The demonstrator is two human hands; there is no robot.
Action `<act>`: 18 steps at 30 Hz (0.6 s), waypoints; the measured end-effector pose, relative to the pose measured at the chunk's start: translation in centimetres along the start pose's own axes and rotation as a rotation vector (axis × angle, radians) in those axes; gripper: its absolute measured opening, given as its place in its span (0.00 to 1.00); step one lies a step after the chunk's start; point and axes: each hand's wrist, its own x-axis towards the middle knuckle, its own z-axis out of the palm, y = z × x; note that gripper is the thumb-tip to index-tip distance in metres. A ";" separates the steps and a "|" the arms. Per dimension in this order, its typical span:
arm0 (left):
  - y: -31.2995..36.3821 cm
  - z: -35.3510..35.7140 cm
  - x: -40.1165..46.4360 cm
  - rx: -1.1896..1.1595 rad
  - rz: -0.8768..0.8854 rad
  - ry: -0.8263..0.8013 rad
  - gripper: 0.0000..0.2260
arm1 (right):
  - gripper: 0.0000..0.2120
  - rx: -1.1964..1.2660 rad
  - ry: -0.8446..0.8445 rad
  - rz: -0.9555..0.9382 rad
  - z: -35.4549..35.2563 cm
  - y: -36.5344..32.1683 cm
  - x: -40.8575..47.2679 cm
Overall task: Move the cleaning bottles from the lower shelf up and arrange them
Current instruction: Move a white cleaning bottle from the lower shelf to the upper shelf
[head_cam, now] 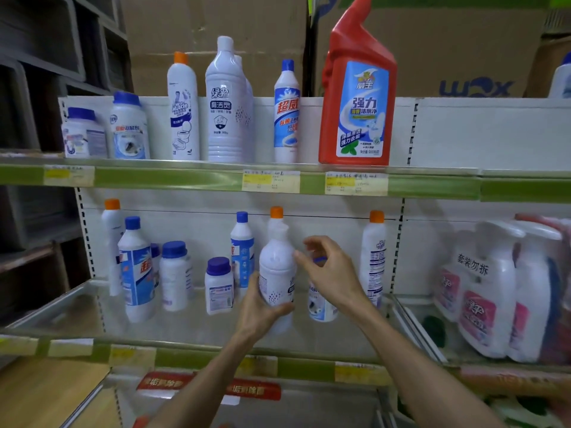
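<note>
My left hand grips the lower body of a white bottle with a white cap, held just above the lower shelf. My right hand hovers beside it, fingers apart and curled around the blue cap of a small jar, thumb touching the white bottle. An orange cap shows behind the held bottle. Other bottles and jars stand on the lower shelf, among them a blue-capped bottle and an orange-capped bottle. On the upper shelf stand jars, white bottles and a red bottle.
Wrapped packs of pink-labelled white spray bottles fill the lower shelf's right bay. Cardboard boxes sit behind the upper shelf. The upper shelf has bare room to the right of the red bottle. Dark racks stand at the left.
</note>
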 end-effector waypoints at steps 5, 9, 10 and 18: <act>0.6 -0.1 -1.5 0.005 0.166 -0.020 0.39 | 0.33 0.063 -0.115 0.006 0.1 -0.8 -0.5; 2.2 -0.1 -2.6 -0.013 0.222 -0.041 0.39 | 0.16 0.197 -0.101 -0.050 0.8 -2.6 -1.8; 2.7 -0.2 -3.0 -0.032 0.225 -0.041 0.40 | 0.12 0.207 -0.066 -0.089 0.7 -3.3 -2.1; 7.9 -2.8 -5.3 -0.161 0.244 -0.074 0.40 | 0.05 0.222 0.055 -0.212 -1.8 -9.9 -2.4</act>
